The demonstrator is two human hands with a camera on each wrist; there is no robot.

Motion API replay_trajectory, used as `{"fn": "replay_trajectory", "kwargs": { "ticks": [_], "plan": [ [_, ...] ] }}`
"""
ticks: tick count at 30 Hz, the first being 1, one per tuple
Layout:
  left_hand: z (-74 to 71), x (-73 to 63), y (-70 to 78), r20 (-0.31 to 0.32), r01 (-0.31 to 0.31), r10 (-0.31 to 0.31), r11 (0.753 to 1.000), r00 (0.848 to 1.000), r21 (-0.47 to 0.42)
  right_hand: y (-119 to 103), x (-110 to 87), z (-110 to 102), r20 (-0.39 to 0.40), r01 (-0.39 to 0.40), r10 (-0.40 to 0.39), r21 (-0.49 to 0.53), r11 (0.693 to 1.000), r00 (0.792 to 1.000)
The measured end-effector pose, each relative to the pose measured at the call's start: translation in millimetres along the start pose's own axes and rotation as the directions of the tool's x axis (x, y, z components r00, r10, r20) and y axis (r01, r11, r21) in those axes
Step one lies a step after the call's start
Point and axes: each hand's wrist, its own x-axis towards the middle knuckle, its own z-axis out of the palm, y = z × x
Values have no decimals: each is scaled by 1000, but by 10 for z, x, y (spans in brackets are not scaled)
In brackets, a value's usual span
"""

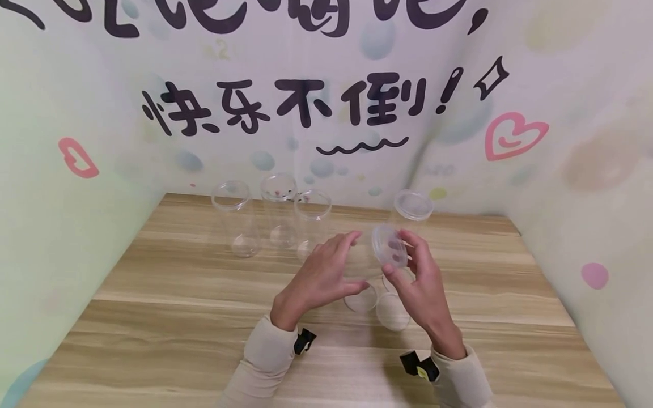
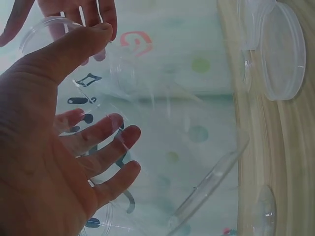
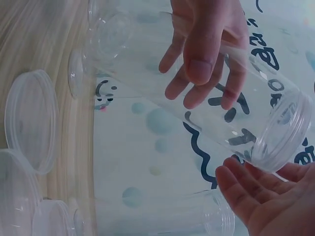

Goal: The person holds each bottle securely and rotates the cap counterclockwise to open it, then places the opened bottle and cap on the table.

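Observation:
A tall clear plastic jar (image 3: 157,86) is held tilted above the table. My left hand (image 1: 323,272) grips its body from the left, thumb on one side and fingers around the other. A clear lid (image 1: 390,246) sits at the mouth end, facing right. My right hand (image 1: 420,283) holds that lid by its rim, with the thumb at the lower edge and fingers at the upper edge. Whether the lid is fully seated cannot be seen. Below the hands, several round clear lids, including a front lid (image 1: 394,311) and a left lid (image 1: 361,298), lie on the table.
Three lidless clear jars stand at the back left: a left jar (image 1: 232,195), a middle jar (image 1: 279,187) and a right jar (image 1: 313,205). Another jar with a lid (image 1: 414,205) stands at the back right. A printed cloth wall (image 1: 285,158) closes off the wooden table (image 1: 178,317) behind.

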Motion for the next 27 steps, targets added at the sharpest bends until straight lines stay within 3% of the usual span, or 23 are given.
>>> {"fn": "replay_trajectory", "kwargs": {
  "ticks": [5,8,12,27],
  "plan": [
    [5,-10,22,3,-37,37,997,999,60,-10,2,29,-39,-83,81,-45,996,996],
    [18,-13,22,-3,-56,56,995,998,87,-9,-2,37,-91,-94,91,-34,995,992],
    [21,-14,14,-6,-70,71,993,997,98,-10,-10,30,-131,-39,33,-41,998,991],
    [-38,-25,-45,79,-84,82,996,993,19,21,-5,2,-126,107,-124,-132,985,984]
  ]
}}
